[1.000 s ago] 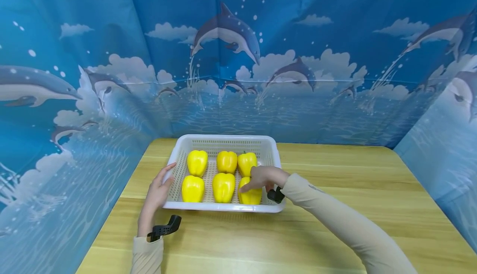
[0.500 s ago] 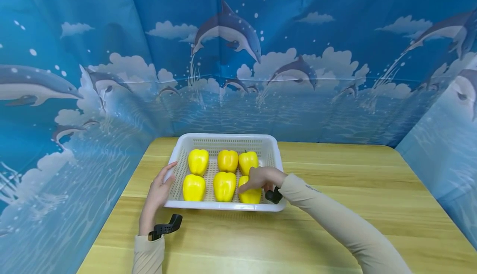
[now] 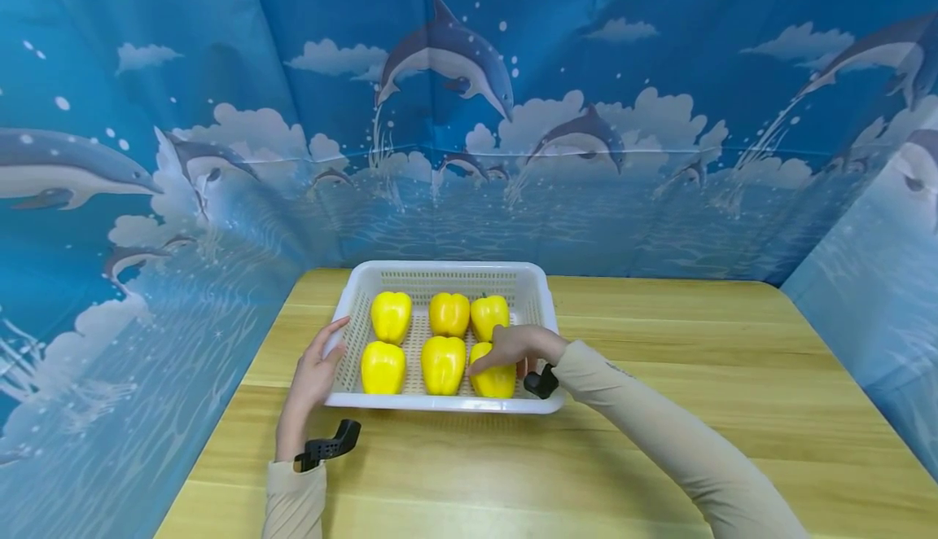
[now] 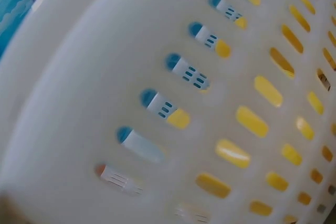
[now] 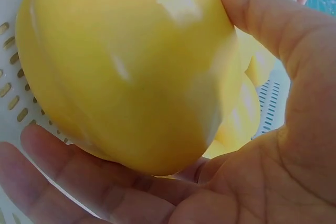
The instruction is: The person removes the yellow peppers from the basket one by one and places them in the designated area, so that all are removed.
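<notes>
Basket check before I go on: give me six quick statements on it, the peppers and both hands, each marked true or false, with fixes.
1. All the yellow peppers are inside the basket. True.
2. The basket holds four peppers. False: it holds six.
3. The left hand is at the basket's left edge. True.
4. The right hand grips the near right pepper. True.
5. The basket sits on the floor. False: it stands on the table.
6. Both hands grip peppers. False: only the right does.

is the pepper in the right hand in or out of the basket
In: the head view shows the pepper inside the basket, with the right hand holding it there.
</notes>
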The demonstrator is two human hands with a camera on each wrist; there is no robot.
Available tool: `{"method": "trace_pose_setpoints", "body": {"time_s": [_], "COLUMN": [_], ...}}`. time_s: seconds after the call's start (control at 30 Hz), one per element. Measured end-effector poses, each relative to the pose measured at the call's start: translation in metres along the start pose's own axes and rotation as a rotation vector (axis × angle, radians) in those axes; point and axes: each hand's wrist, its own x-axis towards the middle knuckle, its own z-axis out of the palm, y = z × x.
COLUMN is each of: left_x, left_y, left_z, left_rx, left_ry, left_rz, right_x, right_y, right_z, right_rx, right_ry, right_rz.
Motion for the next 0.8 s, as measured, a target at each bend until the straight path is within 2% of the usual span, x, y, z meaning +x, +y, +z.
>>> {"method": "trace_pose_setpoints", "body": {"time_s": [0.43, 0.8], "left_x": [0.001, 0.0], "left_y": [-0.001, 0.0], "left_z": [0.001, 0.0], "left_rx": [-0.02, -0.025], "left_ry": [0.007, 0.009], "left_rz": [-0.008, -0.016], "right_x": [-0.006, -0.018], "right_y": [-0.002, 0.007], "right_z": [-0.002, -0.01], "right_rx": [0.078, 0.189], "right_ry": [0.035, 0.088], "right_rz": [-0.011, -0.104]}}
